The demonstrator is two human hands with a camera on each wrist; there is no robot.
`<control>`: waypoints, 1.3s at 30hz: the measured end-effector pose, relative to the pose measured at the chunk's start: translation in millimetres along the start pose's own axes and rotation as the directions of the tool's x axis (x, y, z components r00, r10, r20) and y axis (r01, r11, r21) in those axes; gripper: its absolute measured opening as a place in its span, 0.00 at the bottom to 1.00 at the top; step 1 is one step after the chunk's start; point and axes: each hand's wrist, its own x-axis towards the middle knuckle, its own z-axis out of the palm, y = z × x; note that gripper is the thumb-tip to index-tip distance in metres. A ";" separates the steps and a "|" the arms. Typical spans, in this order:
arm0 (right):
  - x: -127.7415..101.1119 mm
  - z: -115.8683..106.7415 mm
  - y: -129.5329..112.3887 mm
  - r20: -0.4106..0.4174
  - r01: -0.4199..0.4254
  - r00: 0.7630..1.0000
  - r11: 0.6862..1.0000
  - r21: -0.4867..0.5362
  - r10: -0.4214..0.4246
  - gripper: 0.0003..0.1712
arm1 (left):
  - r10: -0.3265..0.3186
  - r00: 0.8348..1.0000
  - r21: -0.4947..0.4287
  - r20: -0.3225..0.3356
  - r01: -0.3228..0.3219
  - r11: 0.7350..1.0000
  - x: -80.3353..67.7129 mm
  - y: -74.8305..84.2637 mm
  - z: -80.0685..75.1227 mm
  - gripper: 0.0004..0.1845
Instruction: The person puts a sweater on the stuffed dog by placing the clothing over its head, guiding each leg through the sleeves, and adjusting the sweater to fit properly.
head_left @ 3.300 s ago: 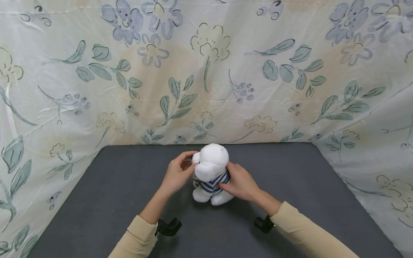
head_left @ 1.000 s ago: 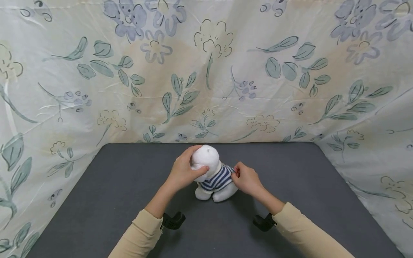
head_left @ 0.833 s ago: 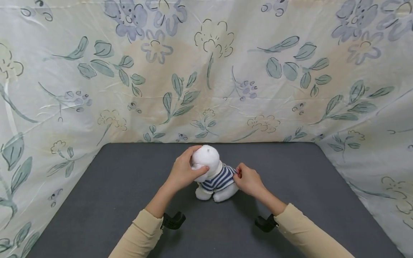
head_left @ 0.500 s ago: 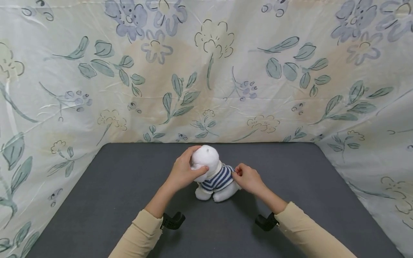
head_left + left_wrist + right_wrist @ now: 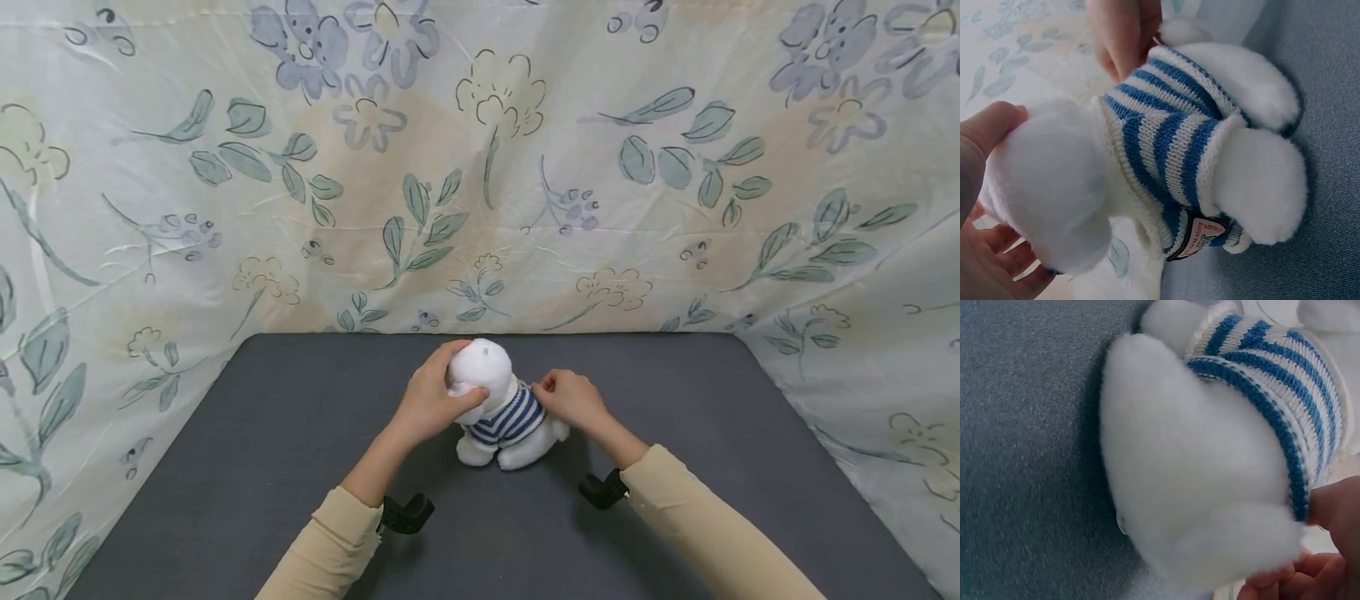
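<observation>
A white plush dog (image 5: 525, 450) sits on the dark table, its face turned to the left. It wears a blue-and-white striped knit sweater (image 5: 510, 421) with a small patch (image 5: 1200, 236) on the chest. My left hand (image 5: 430, 398) grips the head from the left, thumb on the near side and fingers round the far side. At the back of the toy, my right hand (image 5: 573, 402) pinches the sweater's rear hem, thumb against the blue edge in the right wrist view. The white rump and tail (image 5: 1241, 544) show below that hem.
The grey-black tabletop (image 5: 300, 467) stretches around the toy. Behind it and at both sides hangs a pale curtain (image 5: 360, 208) printed with flowers and leaves. A black wrist camera (image 5: 407, 514) sits under the left wrist, another (image 5: 602, 491) under the right.
The toy has turned sideways since the earliest frame. My left hand went from its ear to round its head, my right from its side to the rear hem, lately shifting slightly up.
</observation>
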 end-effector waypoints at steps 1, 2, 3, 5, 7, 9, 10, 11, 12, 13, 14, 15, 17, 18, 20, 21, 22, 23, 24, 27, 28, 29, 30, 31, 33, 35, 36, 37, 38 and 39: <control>0.4 0.0 0.1 -0.006 0.010 1.000 1.000 -0.009 -0.010 0.12 | 0.001 1.000 -0.002 -0.003 -0.001 1.000 0.2 0.3 0.5 0.35; 0.6 0.2 0.8 -0.010 0.018 1.000 1.000 -0.012 -0.018 0.10 | 0.003 1.000 -0.003 -0.006 -0.003 1.000 0.3 0.8 0.8 0.35; 0.7 0.4 1.4 -0.013 0.025 1.000 1.000 -0.016 -0.026 0.09 | 0.004 1.000 -0.004 -0.008 -0.004 1.000 0.5 1.2 1.1 0.35; -0.4 0.7 3.1 -0.021 0.042 0.999 0.999 -0.024 -0.042 0.07 | 0.007 1.000 -0.006 -0.010 -0.007 1.000 0.8 2.0 1.6 0.34; -1.8 0.7 5.6 -0.026 0.054 0.998 0.998 -0.031 -0.055 0.07 | 0.007 1.000 -0.009 -0.011 -0.008 1.000 1.0 2.5 2.0 0.34; -3.3 0.7 8.8 -0.031 0.059 0.998 0.998 -0.034 -0.060 0.07 | 0.007 1.000 -0.009 -0.013 -0.007 1.000 1.3 2.8 2.5 0.34; -4.1 0.7 10.6 -0.034 0.061 0.997 0.998 -0.034 -0.062 0.07 | 0.006 1.000 -0.009 -0.012 -0.007 1.000 1.4 2.9 2.8 0.34; -4.5 0.8 12.4 -0.036 0.062 0.997 0.997 -0.033 -0.064 0.07 | 0.007 1.000 -0.009 -0.012 -0.007 1.000 1.5 3.0 3.1 0.35; -4.6 1.1 14.2 -0.040 0.064 0.997 0.997 -0.034 -0.065 0.07 | 0.008 1.000 -0.009 -0.011 -0.008 1.000 1.7 2.9 3.5 0.34; -4.6 1.5 15.7 -0.044 0.064 0.997 0.997 -0.034 -0.065 0.07 | 0.008 1.000 -0.011 -0.012 -0.009 1.000 1.9 2.9 3.8 0.34; -4.5 1.9 17.0 -0.046 0.067 0.997 0.997 -0.029 -0.068 0.07 | 0.010 1.000 -0.010 -0.013 -0.010 1.000 1.9 3.1 4.1 0.35; -4.1 2.3 18.1 -0.049 0.068 0.996 0.997 -0.027 -0.069 0.07 | 0.011 1.000 -0.010 -0.014 -0.011 1.000 1.9 3.3 4.3 0.35; -3.3 3.0 19.0 -0.057 0.071 0.996 0.997 -0.022 -0.072 0.06 | 0.011 1.000 -0.009 -0.017 -0.011 1.000 2.3 3.2 4.9 0.35; -3.1 3.3 19.1 -0.062 0.071 0.996 0.997 -0.018 -0.072 0.06 | 0.009 1.000 -0.008 -0.019 -0.009 1.000 2.5 3.1 5.1 0.35; -2.9 3.9 19.1 -0.069 0.070 0.995 0.998 -0.007 -0.070 0.06 | 0.002 1.000 -0.007 -0.019 -0.003 1.000 2.7 2.6 5.4 0.35; -2.8 4.2 18.9 -0.073 0.069 0.995 0.998 -0.004 -0.069 0.06 | -0.001 1.000 -0.007 -0.018 0.001 1.000 2.9 2.2 5.6 0.35; -2.8 4.5 18.6 -0.078 0.068 0.995 0.998 0.003 -0.068 0.07 | -0.003 1.000 -0.007 -0.017 0.003 1.000 3.1 1.8 5.7 0.35; -2.7 4.9 18.5 -0.085 0.070 0.994 0.997 0.011 -0.069 0.07 | -0.006 1.000 -0.006 -0.016 0.005 1.000 3.1 1.4 5.8 0.35; -2.8 5.3 18.3 -0.092 0.069 0.993 0.997 0.019 -0.067 0.07 | -0.007 1.000 -0.007 -0.015 0.007 1.000 3.1 0.9 5.8 0.35; -3.2 7.2 17.1 -0.125 0.082 0.989 0.996 0.034 -0.077 0.08 | 0.001 1.000 -0.006 -0.018 -0.001 1.000 2.8 -1.1 6.1 0.36; -4.0 7.9 16.2 -0.144 0.094 0.986 0.995 0.039 -0.087 0.08 | 0.002 1.000 -0.007 -0.019 -0.002 1.000 2.6 -1.7 6.1 0.36; -5.0 8.5 14.8 -0.165 0.109 0.981 0.993 0.039 -0.102 0.07 | 0.005 1.000 -0.007 -0.021 -0.005 1.000 2.4 -2.3 6.4 0.36; -6.5 9.0 12.9 -0.182 0.125 0.976 0.991 0.040 -0.116 0.08 | 0.012 1.000 -0.010 -0.024 -0.013 1.000 2.2 -3.0 6.5 0.36; -8.2 9.7 10.8 -0.201 0.147 0.970 0.988 0.039 -0.137 0.09 | 0.021 0.999 -0.015 -0.026 -0.022 1.000 2.0 -3.7 6.5 0.36; -13.0 10.0 5.4 -0.236 0.199 0.954 0.979 0.037 -0.185 0.11 | 0.037 0.999 -0.035 -0.026 -0.038 0.999 1.8 -4.9 6.2 0.35; -18.4 9.8 0.2 -0.261 0.239 0.940 0.970 0.040 -0.221 0.13 | 0.061 0.997 -0.069 -0.036 -0.064 0.996 2.1 -6.6 5.3 0.32; -21.0 9.8 -2.2 -0.273 0.256 0.933 0.966 0.043 -0.235 0.14 | 0.070 0.996 -0.093 -0.047 -0.074 0.993 2.7 -8.4 4.7 0.30; -23.5 9.8 -4.2 -0.287 0.272 0.925 0.961 0.045 -0.249 0.14 | 0.068 0.996 -0.121 -0.061 -0.075 0.990 3.4 -9.9 3.8 0.28; -25.9 9.8 -6.0 -0.299 0.288 0.918 0.956 0.049 -0.261 0.15 | 0.058 0.995 -0.148 -0.078 -0.069 0.987 4.6 -11.8 3.0 0.26; -28.0 10.1 -7.4 -0.310 0.303 0.911 0.952 0.051 -0.273 0.15 | 0.043 0.994 -0.177 -0.101 -0.060 0.982 6.0 -14.2 2.2 0.24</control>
